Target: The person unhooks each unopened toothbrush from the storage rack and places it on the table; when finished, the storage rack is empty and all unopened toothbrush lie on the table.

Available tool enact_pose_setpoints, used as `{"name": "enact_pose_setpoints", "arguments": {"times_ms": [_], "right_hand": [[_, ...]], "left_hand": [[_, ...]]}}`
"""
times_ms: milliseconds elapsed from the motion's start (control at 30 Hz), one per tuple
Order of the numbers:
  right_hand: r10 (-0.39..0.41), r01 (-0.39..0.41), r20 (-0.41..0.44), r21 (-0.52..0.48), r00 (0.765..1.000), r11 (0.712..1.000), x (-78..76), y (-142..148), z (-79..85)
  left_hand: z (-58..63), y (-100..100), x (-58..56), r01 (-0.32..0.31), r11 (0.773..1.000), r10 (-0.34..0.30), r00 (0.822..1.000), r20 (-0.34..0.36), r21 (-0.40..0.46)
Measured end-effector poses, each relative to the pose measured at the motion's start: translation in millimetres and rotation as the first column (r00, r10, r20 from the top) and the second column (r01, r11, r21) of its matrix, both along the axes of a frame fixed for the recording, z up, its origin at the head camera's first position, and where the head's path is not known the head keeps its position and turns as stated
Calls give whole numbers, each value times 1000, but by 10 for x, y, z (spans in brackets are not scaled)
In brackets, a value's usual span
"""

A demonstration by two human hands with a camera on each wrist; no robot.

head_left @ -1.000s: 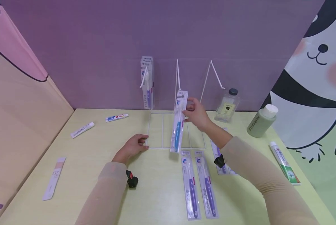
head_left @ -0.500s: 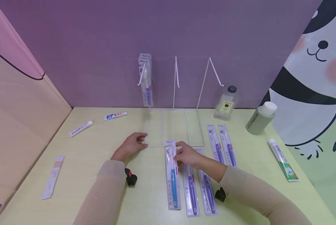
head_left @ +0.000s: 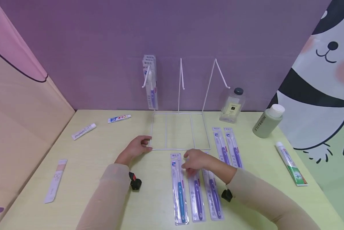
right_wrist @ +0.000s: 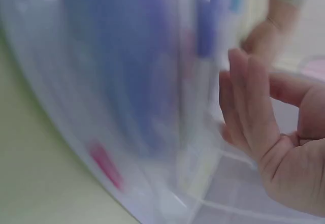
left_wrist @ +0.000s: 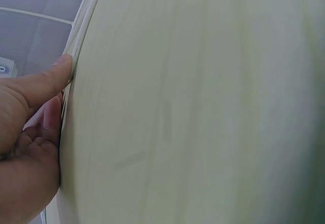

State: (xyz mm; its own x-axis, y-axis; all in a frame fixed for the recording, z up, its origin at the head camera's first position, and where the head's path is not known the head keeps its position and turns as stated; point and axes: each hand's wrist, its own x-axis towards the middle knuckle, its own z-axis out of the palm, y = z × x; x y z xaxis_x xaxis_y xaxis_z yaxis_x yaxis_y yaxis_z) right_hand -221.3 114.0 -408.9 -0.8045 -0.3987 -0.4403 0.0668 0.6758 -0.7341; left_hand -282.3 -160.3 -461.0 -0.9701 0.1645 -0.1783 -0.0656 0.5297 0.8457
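Note:
My left hand [head_left: 138, 148] pinches the front left corner of a white wire display rack [head_left: 180, 149]; its thumb lies on the wire in the left wrist view. A packaged toothbrush with a blue handle [head_left: 181, 203] lies flat in front of the rack. Just right of its upper end is my right hand [head_left: 197, 160], holding nothing, over a purple packaged toothbrush [head_left: 199, 204] whose top it hides. Loosely bent fingers [right_wrist: 256, 92] show in the right wrist view. Another purple packaged toothbrush [head_left: 214, 201] lies alongside. Several packaged toothbrushes [head_left: 151, 83] hang on the rack's left hook.
Two purple packaged toothbrushes [head_left: 233, 148] lie right of the rack. Behind them stand a clear bottle [head_left: 232, 107] and a green bottle [head_left: 267, 123]. A toothpaste tube [head_left: 291, 164] is at the right; small tubes [head_left: 84, 131] and a flat packet [head_left: 56, 181] lie left.
My right hand has brought the blue toothbrush from the rack's middle hook down to the table, laid it left of the purple ones, and let go. My left hand has stayed at the rack.

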Motion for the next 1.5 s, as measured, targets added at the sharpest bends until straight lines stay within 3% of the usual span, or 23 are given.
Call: {"name": "enact_pose_setpoints", "arguments": {"times_ms": [100,200,333,533,733,933,1167,1267,1333,1400,1500], "right_hand": [[8,-8,-15,0,1000,1000,-122,147,88],[37,-29,-135,57,990,998,-323,345,109],[60,-24,-271,132,961,991,-582,643,49],[24,22,-301,150,953,988,-812,920,-85],[1,47,-284,160,959,986,-902,989,-208],[32,36,-325,201,945,979,-929,995,-237],[31,34,-330,189,944,981,-925,992,-275],[27,34,-334,177,942,984,-921,1004,-297],[31,31,-334,177,942,984,-917,1009,-305],[41,22,-339,181,940,983,-917,1009,-308],[54,12,-347,186,936,982,-916,999,-291]], "left_hand": [[-11,1,-4,6,1000,-6,1000,-12,-9],[-23,-5,-8,2,1000,-3,999,-36,-24],[-29,-7,-10,10,1000,-11,999,-51,-16],[-24,16,6,10,1000,-11,999,-52,-14],[-15,26,17,5,1000,-5,999,-36,-3],[7,31,32,-5,1000,5,1000,-27,0],[42,-34,-11,55,998,-54,998,11,-13],[128,-46,-97,50,997,-51,998,31,51],[246,-30,-182,23,992,-21,1000,-19,122],[410,1,-283,-37,977,58,994,-96,212],[718,59,-435,-128,944,208,947,-246,305]]}}
